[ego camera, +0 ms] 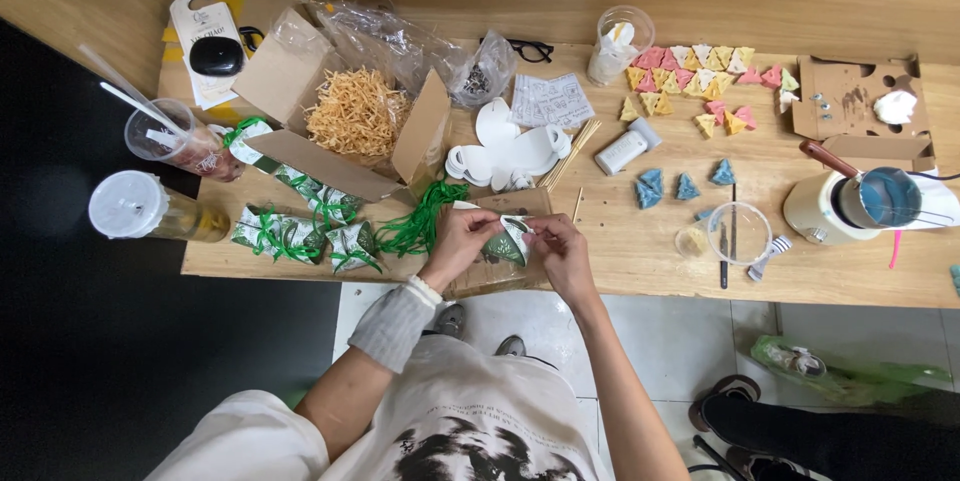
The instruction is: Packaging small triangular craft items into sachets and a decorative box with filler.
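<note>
Wooden table (640, 251): both hands (515, 241) on green packet (505, 244), prob. paper.

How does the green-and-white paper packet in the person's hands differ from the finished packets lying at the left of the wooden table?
The green-and-white paper packet is held above the table edge between the left hand and the right hand; the finished packets lie flat on the wooden table. The held packet shows no ribbon, while the finished packets are tied with green ribbon. The held one is single; the others form a cluster. Both share the same green-and-white printed paper.
</note>
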